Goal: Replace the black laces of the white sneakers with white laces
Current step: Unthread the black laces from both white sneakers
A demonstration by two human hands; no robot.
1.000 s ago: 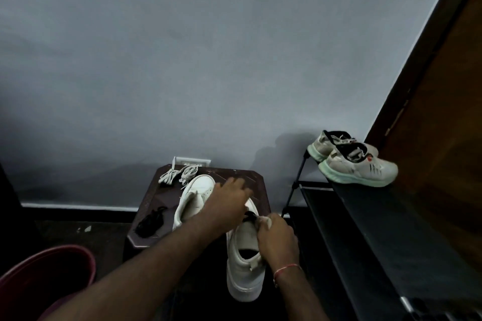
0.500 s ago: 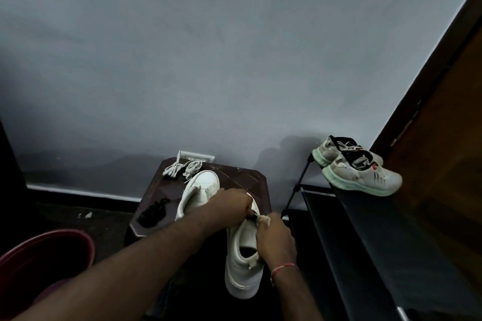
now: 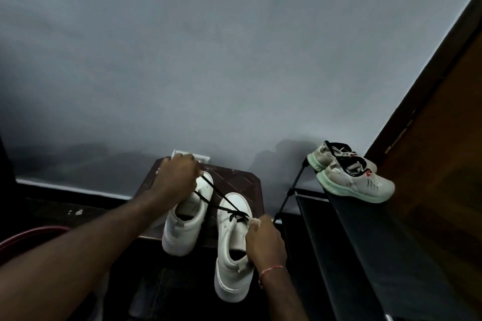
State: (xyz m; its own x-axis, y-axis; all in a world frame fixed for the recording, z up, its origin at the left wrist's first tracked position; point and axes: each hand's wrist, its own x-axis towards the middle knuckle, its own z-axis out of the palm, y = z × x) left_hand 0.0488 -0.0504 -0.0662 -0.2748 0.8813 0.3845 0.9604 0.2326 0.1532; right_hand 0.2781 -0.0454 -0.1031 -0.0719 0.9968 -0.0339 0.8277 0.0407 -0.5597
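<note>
Two white sneakers lie on a dark brown stool (image 3: 240,180), heels toward me. The right sneaker (image 3: 233,245) has a black lace (image 3: 221,202) running from its eyelets up and to the left, pulled taut. My left hand (image 3: 177,177) grips the far end of that lace above the left sneaker (image 3: 184,224). My right hand (image 3: 264,238) holds the right sneaker at its side and tongue, pinching near the eyelets. The white laces at the stool's back are hidden behind my left hand.
A black shoe rack (image 3: 378,255) stands to the right with a pair of grey-and-mint sneakers (image 3: 349,174) on top. A wooden door (image 3: 443,138) is at the far right. A maroon tub (image 3: 28,240) sits at lower left. A grey wall rises behind the stool.
My left hand has moved from the right sneaker's eyelets up and back, drawing the black lace out into a long taut line. My right hand stays on the sneaker.
</note>
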